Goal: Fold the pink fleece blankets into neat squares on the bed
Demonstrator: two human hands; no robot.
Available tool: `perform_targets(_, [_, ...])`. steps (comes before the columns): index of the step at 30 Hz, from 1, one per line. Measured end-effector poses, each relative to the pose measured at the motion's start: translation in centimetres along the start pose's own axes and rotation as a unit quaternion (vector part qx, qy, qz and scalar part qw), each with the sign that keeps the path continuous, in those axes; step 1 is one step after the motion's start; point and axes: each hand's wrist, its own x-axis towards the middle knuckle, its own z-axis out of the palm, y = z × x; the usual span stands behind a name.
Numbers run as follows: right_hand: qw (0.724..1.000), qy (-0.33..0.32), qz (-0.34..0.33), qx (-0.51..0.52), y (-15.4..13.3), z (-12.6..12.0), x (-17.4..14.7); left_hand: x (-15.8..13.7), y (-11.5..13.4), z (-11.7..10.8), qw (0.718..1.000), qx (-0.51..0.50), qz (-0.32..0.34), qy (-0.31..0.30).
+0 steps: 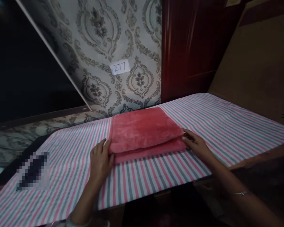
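A folded pinkish-red plush towel (144, 127) lies on a striped sheet (132, 186), its upper layer ending short of the lower one at the front. My left hand (100, 160) is at the towel's front left corner, thumb and forefinger closed about the upper layer's edge. At the front right corner, my right hand (196, 145) pinches the edge between thumb and fingers. The inner faces of the folds are hidden.
Behind the table stands a patterned wall with a paper label (120, 66) reading 277. A large dark screen (33, 69) leans in at the left. A red-brown wooden panel (189, 47) and a brown board (257, 63) rise at the right. A pixelated patch covers something at left.
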Motion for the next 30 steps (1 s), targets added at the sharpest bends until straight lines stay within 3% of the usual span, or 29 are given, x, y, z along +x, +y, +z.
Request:
perform_targets(4, [0.989, 0.01, -0.099, -0.112, 0.3, -0.2, 0.9, -1.1, -1.2, 0.3, 0.98, -0.151, -0.127, 0.01])
perform_targets(7, [0.979, 0.007, -0.143, -0.144, 0.1, -0.2, 1.6, -1.1, -0.9, 0.7, 0.969, -0.206, -0.14, 0.012])
perform_targets(11, [0.98, -0.041, -0.114, -0.157, -0.4, -0.3, 1.9, -1.1, 0.3, 1.2, 0.965, -0.21, -0.155, 0.037])
perform_targets(17, [0.981, -0.013, -0.065, -0.185, -0.3, -0.1, 1.6, -2.1, 1.2, 2.0, 0.948, -0.226, -0.215, 0.061])
perform_targets(21, [0.976, -0.068, -0.088, -0.188, 0.2, 0.3, 2.1, -2.1, 1.2, 2.2, 0.965, -0.178, -0.192, 0.03])
perform_targets(23, [0.973, -0.076, -0.102, -0.193, 0.3, 0.5, 2.3, -1.8, 1.4, 2.3, 0.966, -0.171, -0.19, 0.044])
perform_targets(27, [0.972, -0.029, -0.124, -0.199, 0.0, 0.8, 2.4, -1.6, 1.8, 2.5, 0.943, -0.196, -0.245, 0.112])
perform_targets(30, [0.973, -0.009, -0.133, -0.19, 0.0, 1.1, 2.3, -1.8, 2.0, 2.6, 0.944, -0.196, -0.246, 0.1])
